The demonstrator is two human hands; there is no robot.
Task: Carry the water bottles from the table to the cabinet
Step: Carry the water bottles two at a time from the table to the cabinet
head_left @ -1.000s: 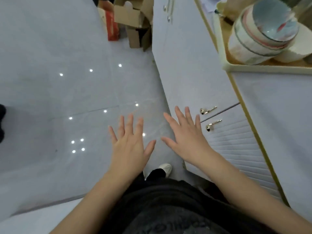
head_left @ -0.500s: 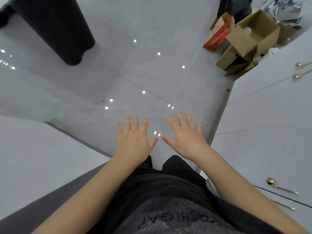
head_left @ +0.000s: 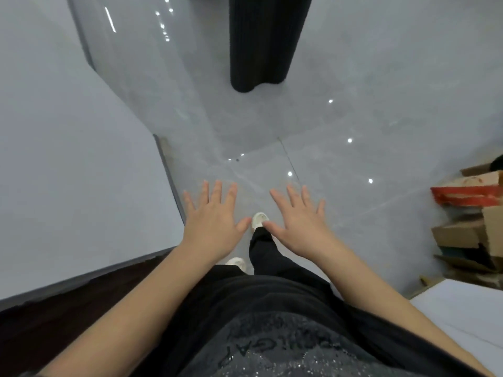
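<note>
Water bottles: none in the head view, so their place cannot be told. Left hand [head_left: 215, 227] and right hand [head_left: 302, 229] held out side by side, palms down, not touching each other. Fingers [head_left: 217, 191] on both are straight and spread, released, grasping nothing. Below the hands: glossy grey tile floor [head_left: 353, 118] with spots of reflected light. White shoe [head_left: 260, 219] forward, between the two thumbs; second shoe [head_left: 236, 262] nearer the body. White counter [head_left: 68, 159] fills the left side, its corner just beside the left hand. Black ribbed pedestal [head_left: 264, 42] stands on the floor at top centre. Cardboard boxes [head_left: 462, 235] piled at the right edge, a red box [head_left: 465, 195] on top. Corner of white cabinet [head_left: 468, 317] at lower right, near the right forearm.
</note>
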